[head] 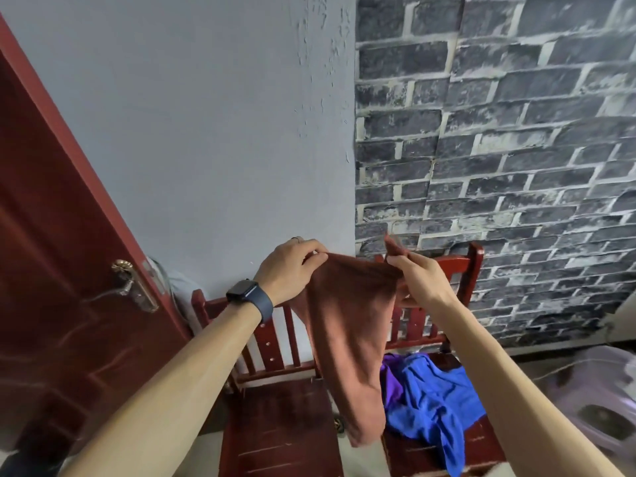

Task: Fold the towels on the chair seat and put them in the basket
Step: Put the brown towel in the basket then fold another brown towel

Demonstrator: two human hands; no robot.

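As it hangs over the chair seat, brown towel pinched in fingers of left hand and right hand.

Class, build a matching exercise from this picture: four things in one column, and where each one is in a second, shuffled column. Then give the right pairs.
Things
1. brown towel
2. blue towel
3. watch
4. door handle

Places
A. on the wrist behind the left hand
B. crumpled on a chair seat
C. on the red door
D. hanging, pinched at the top by the left hand and the right hand

Pairs: 1-D, 2-B, 3-A, 4-C
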